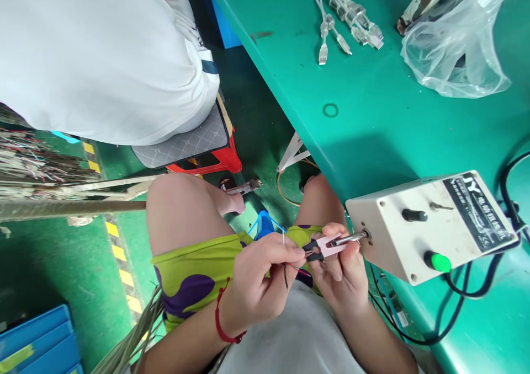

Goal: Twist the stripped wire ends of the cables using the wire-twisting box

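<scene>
My left hand [265, 277] is closed in a pinch on thin wires [285, 277]; red, black and white ends stick out around its fingers. Its fingertips meet the black end of a small pink-and-black clip [327, 247]. Around the clip from behind and below curl the fingers of my right hand [345, 272]. The clip's pink end sits at a metal spindle [351, 238] that juts from a cream-coloured control box [397, 219]. The box has a black knob, a toggle switch and a green button. My fingers partly hide the wires.
The control box stands at the edge of a green table [372, 126]. Clear USB cables [348, 15] and a plastic bag [459, 43] lie farther back. Black cables [455, 302] run off the box. A person in a white shirt [124, 59] sits on a red stool [227, 159] at left.
</scene>
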### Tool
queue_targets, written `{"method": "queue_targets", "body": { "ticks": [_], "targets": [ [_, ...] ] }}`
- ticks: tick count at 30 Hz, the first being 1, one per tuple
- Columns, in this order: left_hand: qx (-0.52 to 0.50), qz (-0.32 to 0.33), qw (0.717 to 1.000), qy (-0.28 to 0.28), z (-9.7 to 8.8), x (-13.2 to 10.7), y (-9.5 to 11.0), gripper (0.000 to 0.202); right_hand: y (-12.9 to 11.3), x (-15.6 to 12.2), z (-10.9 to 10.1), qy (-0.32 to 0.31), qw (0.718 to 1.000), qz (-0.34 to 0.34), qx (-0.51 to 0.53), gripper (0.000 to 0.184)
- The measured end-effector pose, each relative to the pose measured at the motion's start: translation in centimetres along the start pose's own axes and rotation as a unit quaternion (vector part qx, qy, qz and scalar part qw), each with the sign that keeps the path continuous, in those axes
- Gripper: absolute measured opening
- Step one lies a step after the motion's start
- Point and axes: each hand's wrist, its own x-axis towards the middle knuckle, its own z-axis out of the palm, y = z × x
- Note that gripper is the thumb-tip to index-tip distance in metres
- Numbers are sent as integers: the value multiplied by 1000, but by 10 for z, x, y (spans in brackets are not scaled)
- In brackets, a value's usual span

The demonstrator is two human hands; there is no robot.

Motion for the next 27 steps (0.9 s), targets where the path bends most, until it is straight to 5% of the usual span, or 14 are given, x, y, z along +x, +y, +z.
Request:
{"method": "queue_targets", "body": {
  "ticks": [9, 17, 22, 27],
  "targets": [
    [36, 35, 999, 6, -1, 1, -1, 26, -2, -1, 1, -27, 999, 10, 14, 39],
    [33, 22, 999, 14, -2, -3, 1, 26, 6, -6, -14, 3, 1000, 20, -6, 69],
    [6, -1, 999, 31, 1, -10, -1, 25, 15, -15, -27, -37, 999, -10, -5, 38],
    [-14, -22, 999, 43, 6, -13, -6, 16, 17, -19, -25, -50, 999, -14, -13, 32]
  ]
}}
